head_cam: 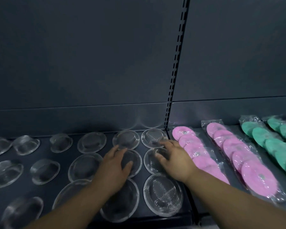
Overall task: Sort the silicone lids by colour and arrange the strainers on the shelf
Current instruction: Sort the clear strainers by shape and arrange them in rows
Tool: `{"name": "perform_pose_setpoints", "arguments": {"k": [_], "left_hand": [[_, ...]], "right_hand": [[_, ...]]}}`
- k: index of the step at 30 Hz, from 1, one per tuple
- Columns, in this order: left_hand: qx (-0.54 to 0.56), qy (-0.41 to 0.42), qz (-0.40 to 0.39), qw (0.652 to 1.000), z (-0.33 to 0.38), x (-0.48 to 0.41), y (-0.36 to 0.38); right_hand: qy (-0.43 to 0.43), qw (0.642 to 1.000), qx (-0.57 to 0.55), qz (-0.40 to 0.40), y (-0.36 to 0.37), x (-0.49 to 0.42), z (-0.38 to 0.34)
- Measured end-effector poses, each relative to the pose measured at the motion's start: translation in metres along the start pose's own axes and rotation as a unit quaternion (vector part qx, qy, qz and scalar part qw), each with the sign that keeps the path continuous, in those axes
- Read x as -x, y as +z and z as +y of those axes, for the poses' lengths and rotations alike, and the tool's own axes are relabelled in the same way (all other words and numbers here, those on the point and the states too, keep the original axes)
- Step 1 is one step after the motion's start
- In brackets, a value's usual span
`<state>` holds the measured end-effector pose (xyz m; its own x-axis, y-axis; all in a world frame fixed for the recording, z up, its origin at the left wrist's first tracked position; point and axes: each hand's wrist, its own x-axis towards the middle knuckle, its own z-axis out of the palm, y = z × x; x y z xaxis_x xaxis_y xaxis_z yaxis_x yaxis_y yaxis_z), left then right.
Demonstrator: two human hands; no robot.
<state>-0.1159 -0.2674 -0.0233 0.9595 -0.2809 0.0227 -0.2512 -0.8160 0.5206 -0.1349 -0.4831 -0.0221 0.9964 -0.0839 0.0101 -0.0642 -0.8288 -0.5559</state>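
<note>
Squarely on the strainers: both hands down in the right-hand columns

The middle strainer of the rightmost column lay flat on the dark shelf, directly under the right hand. That hand's fingers reached forward and slightly left across it, nearly straight, their tips close to the back strainer; blur hid whether they touched that one. They pinched nothing. One column over, the neighbouring strainer sat beneath the left hand, whose fingers were spread loosely over its mesh dome with the thumb resting on top, laid on rather than curled round. Being round, the strainers offered no long axis; what mattered was each column's line running front to back, and each hand was nearest its own column. Nudging the middle pieces into line with the front strainer seemed the step in hand. Just right of the right hand lay packets of pink lids, then green lids, grouped by colour. More strainers spread away leftward
</note>
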Motion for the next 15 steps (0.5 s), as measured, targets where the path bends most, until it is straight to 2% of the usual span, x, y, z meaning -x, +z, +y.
{"name": "perform_pose_setpoints", "arguments": {"k": [9,15], "left_hand": [[-0.007,-0.018,-0.02,1.0,0.001,0.057,0.018],[-0.019,-0.015,-0.024,0.999,0.002,0.077,0.019]], "right_hand": [[-0.074,0.997,0.023,-0.005,0.011,0.063,0.001],[-0.11,0.99,0.053,-0.068,0.017,0.085,0.002]]}}
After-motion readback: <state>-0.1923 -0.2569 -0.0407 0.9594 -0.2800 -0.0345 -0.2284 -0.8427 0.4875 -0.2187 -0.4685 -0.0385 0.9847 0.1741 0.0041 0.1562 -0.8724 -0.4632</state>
